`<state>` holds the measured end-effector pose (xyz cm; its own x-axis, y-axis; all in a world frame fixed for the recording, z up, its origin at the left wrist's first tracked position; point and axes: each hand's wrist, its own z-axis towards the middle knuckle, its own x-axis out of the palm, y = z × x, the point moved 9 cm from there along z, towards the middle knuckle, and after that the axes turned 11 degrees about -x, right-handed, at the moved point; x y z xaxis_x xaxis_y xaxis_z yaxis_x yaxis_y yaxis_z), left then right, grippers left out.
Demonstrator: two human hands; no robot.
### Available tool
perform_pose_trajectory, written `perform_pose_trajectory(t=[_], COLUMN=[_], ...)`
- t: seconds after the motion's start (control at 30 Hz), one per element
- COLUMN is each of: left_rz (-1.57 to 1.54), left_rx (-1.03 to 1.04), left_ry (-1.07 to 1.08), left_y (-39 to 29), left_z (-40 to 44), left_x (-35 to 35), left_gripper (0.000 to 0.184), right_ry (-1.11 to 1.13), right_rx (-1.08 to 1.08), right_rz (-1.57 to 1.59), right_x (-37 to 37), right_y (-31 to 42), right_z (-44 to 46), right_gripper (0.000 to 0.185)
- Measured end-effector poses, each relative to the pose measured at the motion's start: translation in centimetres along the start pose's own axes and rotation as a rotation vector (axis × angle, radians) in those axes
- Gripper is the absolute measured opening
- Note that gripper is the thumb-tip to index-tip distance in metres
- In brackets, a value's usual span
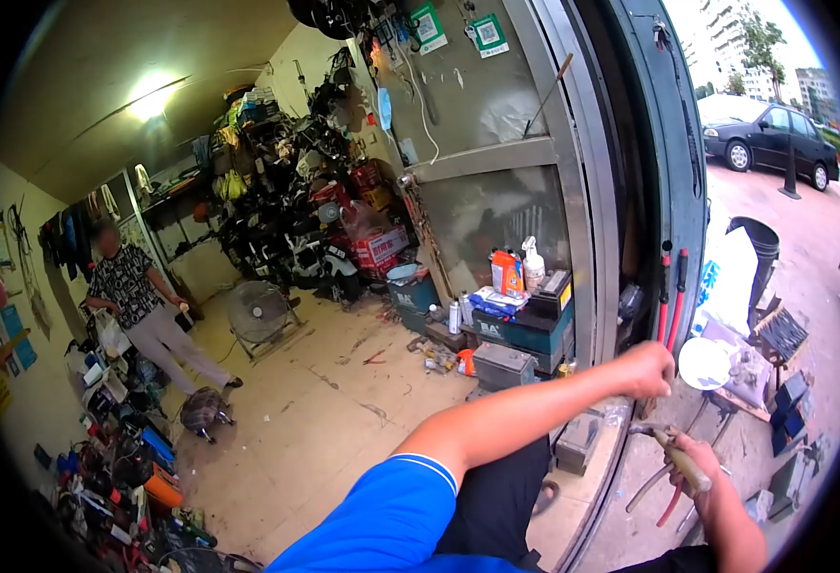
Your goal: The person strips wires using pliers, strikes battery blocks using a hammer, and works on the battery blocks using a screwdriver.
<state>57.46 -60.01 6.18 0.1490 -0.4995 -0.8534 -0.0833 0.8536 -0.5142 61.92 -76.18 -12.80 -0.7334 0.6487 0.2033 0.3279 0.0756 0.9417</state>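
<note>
My left hand (647,371) reaches across to the right, its fingers closed in a fist beside the door frame. Whether it grips anything small is hidden. Lower down, my right hand (695,460) is wrapped round a hammer (689,468) with a tan handle, its dark metal head pointing left. Beneath the right hand, long red handles (670,506) of a tool show near the ground. Above my left fist, a pair of red-and-black long handles (674,296) stands upright against the door. A white round container (704,363) sits just right of that fist.
Left of the doorway are a grey metal box (503,365), dark battery boxes (525,329) and a spray bottle (533,265). A floor fan (262,315) and another person (129,296) stand inside. Tools (124,487) line the left wall. A dark car (773,141) is parked outside.
</note>
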Motion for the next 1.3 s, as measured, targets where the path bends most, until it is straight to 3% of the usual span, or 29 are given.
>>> perform_pose_trajectory(t=[0.03,0.17,0.2,0.23,0.3,0.33,0.37,0.43,0.47,0.57,0.7,0.77,1.0,1.1,1.17,1.3], left_rz=[-0.04,-0.289,-0.336,-0.338,-0.691,-0.801,-0.969,-1.118,-1.325,-1.539,-1.531,-1.426,-1.585,-1.671,-1.701,-1.806], left_rx=[-0.036,-0.439,-0.508,-0.487,-0.614,-0.555,-0.48,-0.443,-0.487,-0.439,-0.283,-0.229,-0.1,-0.139,-0.171,-0.177], left_ry=[0.056,0.426,0.541,0.559,0.757,0.85,0.983,1.038,1.031,1.038,1.175,1.203,1.375,1.368,1.304,1.165], left_y=[-0.1,2.9,4.0,4.0,3.4,2.0,0.0,-4.1,-5.7,-7.8,-10.3,-11.2,-13.5,-13.4,-12.9,-11.9], left_z=[0.0,-0.3,0.4,1.0,0.9,1.1,1.2,1.1,1.6,3.3,1.8,0.3,-1.5,-1.3,-1.0,0.6], left_x=[1.7,9.3,12.1,13.3,17.2,19.2,21.1,22.3,23.6,26.6,27.0,28.0,28.7,28.0,27.2,27.5], left_gripper=[0.02,0.04,0.063,0.063,0.084,0.096,0.088,0.071,0.048,0.035,0.045,0.055,0.055,0.06,0.061,0.047], right_ry=[-0.035,-0.191,-0.241,-0.3,-0.353,-0.355,-0.392,-0.334,-0.333,-0.462,-0.794,-0.834,-0.877,-0.934,-0.891,-0.924], right_rx=[-0.032,-0.118,-0.138,-0.157,-0.283,-0.337,-0.33,-0.496,-0.465,-0.441,-0.503,-0.587,-0.559,-0.579,-0.472,-0.463], right_rz=[-0.047,-0.138,-0.149,-0.173,-0.161,-0.134,-0.139,-0.044,-0.15,-0.224,-0.184,0.017,-0.054,-0.134,-0.193,-0.366], right_x=[-0.1,-3.1,-4.0,-3.2,-3.8,-4.0,-4.3,-3.9,-4.8,-7.3,-12.8,-14.8,-14.1,-14.2,-13.4,-14.0], right_y=[0.8,1.3,1.7,3.8,5.1,5.6,5.5,6.3,6.2,6.2,8.0,7.6,7.1,7.6,7.8,8.4], right_z=[-0.6,-1.1,-1.7,-3.8,-5.3,-6.0,-6.8,-7.8,-8.7,-11.1,-15.4,-16.3,-15.9,-15.4,-14.5,-12.8], right_gripper=[0.023,0.032,0.025,0.022,0.021,0.021,0.021,0.022,0.023,0.025,0.024,0.024,0.043,0.042,0.042,0.052])
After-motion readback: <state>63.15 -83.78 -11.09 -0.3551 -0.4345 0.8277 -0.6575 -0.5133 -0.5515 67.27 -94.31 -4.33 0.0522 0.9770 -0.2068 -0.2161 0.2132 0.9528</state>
